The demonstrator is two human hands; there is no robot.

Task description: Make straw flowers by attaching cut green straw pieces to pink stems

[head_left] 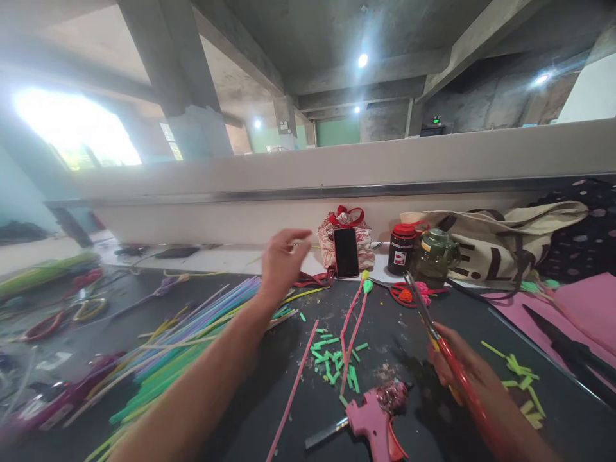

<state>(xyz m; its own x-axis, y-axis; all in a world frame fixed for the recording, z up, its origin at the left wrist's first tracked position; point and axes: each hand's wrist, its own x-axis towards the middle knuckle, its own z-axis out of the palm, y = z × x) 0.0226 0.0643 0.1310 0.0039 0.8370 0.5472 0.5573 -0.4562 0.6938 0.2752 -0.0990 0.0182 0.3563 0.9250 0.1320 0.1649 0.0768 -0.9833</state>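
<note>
Tool with red and yellow grips, slim metal tip angled up and away, and it's clamped in the right hand; scissors or pliers, I can't tell which from here. Over to the left hand, well apart from its partner, lifted above the dark surface, fingers loosely curled and nothing visible in them! Between the hands and a little nearer the body, a joined pair of pink stems lies with a green bobble at its far end, green snippets strewn about its lower half. Closer in, just left of it, a single pink stem. These look light and bendy, likely soft to the touch and easily kinked, so a fingertip pinch along the bare length seems best, sparing that bobble. The tool looks stiffer and heavier; the grips are the place to hold it, clear of the tip. Below the gap between the hands sits a pink glue gun: bulky, best taken by its handle, nozzle avoided in case it's hot. And under the left forearm, a great sheaf of coloured stems, loose and probably quick to scatter!
</note>
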